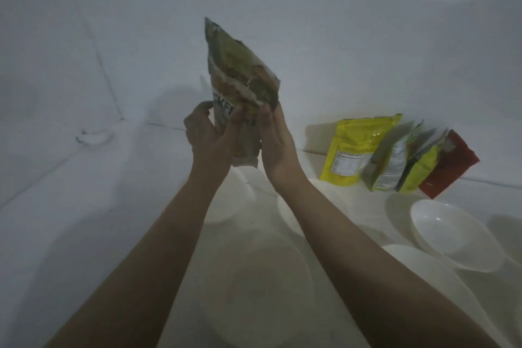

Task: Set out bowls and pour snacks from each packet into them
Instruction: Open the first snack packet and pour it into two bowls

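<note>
Green-and-tan printed packet [240,79]; yellow [356,147] and red [449,164] packets; white bowl [452,234].

left grip [210,138]: raised, fingers curled, holding | right grip [275,144]: raised, fingers straight, pressing | forearms extended forward
</note>
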{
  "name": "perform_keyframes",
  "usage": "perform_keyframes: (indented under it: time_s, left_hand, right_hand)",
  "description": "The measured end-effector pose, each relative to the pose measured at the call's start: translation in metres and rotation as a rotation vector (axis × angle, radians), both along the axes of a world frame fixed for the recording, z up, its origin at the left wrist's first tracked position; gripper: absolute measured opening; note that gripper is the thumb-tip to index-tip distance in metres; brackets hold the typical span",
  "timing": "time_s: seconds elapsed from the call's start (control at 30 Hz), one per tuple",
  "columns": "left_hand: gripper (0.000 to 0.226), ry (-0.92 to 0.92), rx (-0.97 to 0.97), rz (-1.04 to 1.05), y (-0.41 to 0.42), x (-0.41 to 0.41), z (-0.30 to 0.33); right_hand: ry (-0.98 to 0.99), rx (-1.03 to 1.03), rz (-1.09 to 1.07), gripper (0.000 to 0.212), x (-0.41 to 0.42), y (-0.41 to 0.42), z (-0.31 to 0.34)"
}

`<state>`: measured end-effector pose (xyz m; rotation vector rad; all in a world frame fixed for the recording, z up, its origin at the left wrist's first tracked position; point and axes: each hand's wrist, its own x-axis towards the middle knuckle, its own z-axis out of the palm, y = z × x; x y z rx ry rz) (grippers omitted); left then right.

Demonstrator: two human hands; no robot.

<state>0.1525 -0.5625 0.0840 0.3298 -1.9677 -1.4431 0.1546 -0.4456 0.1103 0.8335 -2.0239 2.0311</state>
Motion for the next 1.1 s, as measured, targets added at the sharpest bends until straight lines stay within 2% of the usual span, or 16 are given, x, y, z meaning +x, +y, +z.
perform_keyframes:
  time_s: [0.07,0.17,0.27,0.43,0.57,0.67,0.8,0.9,1.0,1.1]
  left_hand:
    - [0.082,0.026,0.023,0.039,-0.019,0.04,0.004]
    - [0.074,0.081,0.169,0.01,-0.054,0.09,0.001]
    - [0.059,0.069,0.249,0.088,-0.087,0.135,-0.01]
    - [0.067,0.016,0.291,0.106,-0.133,0.192,-0.034]
    - [0.074,-0.108,0.218,0.155,-0.168,0.216,-0.056]
    - [0.064,-0.208,0.167,0.175,-0.181,0.225,-0.072]
    - [0.061,-0.242,0.175,0.12,-0.187,0.228,-0.085]
    - [0.057,-0.241,0.134,0.156,-0.186,0.222,-0.074]
    - [0.065,-0.253,-0.086,0.272,-0.19,0.215,-0.061]
    - [0.068,-0.315,-0.083,0.236,-0.186,0.207,-0.043]
  right_hand:
    - [-0.093,-0.029,0.068,0.039,0.024,-0.016,0.003]
    - [-0.187,-0.057,0.168,0.048,0.049,-0.05,-0.002]
    - [-0.233,-0.029,0.183,0.054,0.075,-0.087,-0.007]
    - [-0.333,0.007,0.246,0.049,0.11,-0.133,-0.026]
    - [-0.385,0.066,0.284,0.043,0.13,-0.156,-0.049]
    - [-0.469,0.07,0.316,0.052,0.141,-0.163,-0.069]
    - [-0.627,0.014,0.263,0.053,0.146,-0.168,-0.086]
    - [-0.667,-0.037,0.274,0.057,0.144,-0.17,-0.081]
    - [-0.665,-0.076,0.324,0.047,0.14,-0.17,-0.068]
    - [-0.646,0.01,0.421,0.036,0.141,-0.171,-0.061]
